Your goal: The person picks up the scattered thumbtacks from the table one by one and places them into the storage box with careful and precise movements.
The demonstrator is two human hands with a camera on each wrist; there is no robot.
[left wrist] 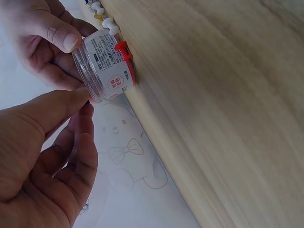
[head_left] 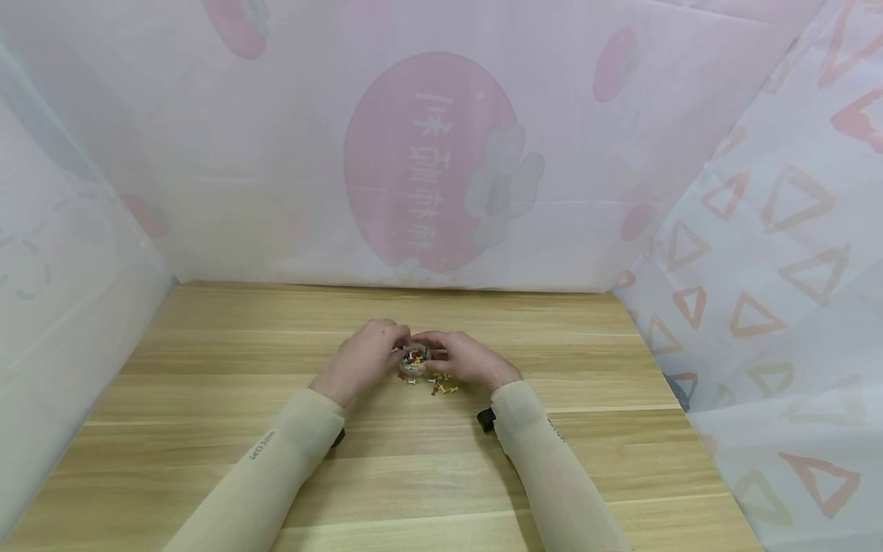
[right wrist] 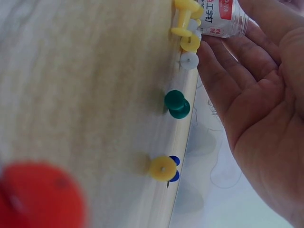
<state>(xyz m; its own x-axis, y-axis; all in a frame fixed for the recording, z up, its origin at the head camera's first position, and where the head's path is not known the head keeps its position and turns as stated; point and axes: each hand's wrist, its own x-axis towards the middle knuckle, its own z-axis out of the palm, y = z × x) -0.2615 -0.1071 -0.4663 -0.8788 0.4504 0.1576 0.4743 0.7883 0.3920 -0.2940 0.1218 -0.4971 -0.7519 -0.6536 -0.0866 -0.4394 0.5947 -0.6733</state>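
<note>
Blurred red pin [right wrist: 42, 195] is closest, right-wrist view. Right hand [head_left: 471, 359] grips the jar [left wrist: 105, 66] upright on the tabletop [head_left: 407, 479], probably so it won't tip. Left hand [head_left: 369, 354] pinches a small dark thing [left wrist: 87, 101] by the jar's rim; fingertip hold suits the size. Loose pins [right wrist: 190, 43] beside the jar.

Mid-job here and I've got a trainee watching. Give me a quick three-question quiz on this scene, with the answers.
1. Which hand grips the clear jar?
2. True or false: the table beside the jar has nothing lying on it.
3. In the left wrist view, what colour is the pin seen against the jar's label? A) green B) red C) yellow

Key
1. The right hand; the left hand has its fingertips near the jar's mouth.
2. False: loose push pins lie there.
3. B) red.
</note>
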